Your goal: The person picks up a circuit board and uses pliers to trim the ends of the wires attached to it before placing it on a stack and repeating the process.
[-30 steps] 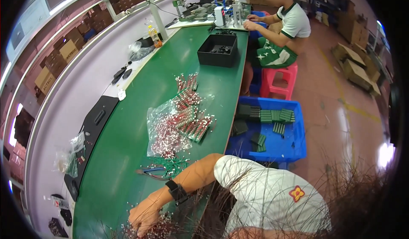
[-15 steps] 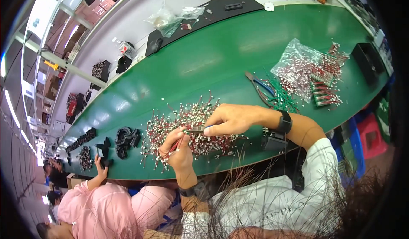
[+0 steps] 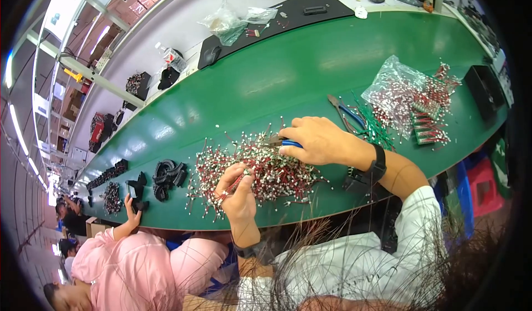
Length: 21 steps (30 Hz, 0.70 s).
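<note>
The green counter (image 3: 288,78) carries a heap of red-and-white wire leads (image 3: 255,170) near its front edge. To the right lie blue-handled pliers (image 3: 346,111), green wires (image 3: 374,128) and a clear bag of leads (image 3: 399,92). Black cable bundles (image 3: 166,173) lie to the left.

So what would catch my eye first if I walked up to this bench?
Probably the big heap of red and white wire pieces on the long green table, with the left hand pinching a few wires and the right hand holding a blue-handled tool over it. To the right lies a clear bag of similar wires.
</note>
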### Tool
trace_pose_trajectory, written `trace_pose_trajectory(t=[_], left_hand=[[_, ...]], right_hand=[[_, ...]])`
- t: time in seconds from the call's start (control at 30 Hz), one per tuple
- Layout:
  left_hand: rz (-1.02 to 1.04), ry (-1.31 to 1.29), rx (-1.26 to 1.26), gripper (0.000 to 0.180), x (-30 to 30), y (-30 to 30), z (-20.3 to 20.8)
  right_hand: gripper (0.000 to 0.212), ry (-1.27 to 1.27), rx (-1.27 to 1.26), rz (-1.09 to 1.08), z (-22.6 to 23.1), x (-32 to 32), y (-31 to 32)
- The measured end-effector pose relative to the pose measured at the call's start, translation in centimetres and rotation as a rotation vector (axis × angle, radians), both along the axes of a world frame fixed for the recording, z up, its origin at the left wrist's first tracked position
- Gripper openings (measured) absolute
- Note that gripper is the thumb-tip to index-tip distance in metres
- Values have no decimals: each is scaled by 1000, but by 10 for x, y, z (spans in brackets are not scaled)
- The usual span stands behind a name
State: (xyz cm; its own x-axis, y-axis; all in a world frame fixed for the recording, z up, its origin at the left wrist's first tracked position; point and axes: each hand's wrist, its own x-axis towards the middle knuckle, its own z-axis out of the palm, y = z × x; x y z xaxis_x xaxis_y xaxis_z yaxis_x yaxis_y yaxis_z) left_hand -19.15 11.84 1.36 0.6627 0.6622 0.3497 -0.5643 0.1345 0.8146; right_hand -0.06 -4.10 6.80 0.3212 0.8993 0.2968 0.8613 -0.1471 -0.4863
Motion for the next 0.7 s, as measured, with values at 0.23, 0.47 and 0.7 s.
trace_pose_trajectory(t=[0.23, 0.47, 0.7], left_hand=[[161, 91, 259, 20, 5, 0, -1], [202, 136, 289, 22, 8, -8, 14], [224, 114, 458, 22, 7, -4, 14]], right_hand=[[39, 195, -77, 179, 7, -5, -1], [37, 305, -127, 266, 17, -13, -4], [36, 312, -49, 262, 13, -14, -3]])
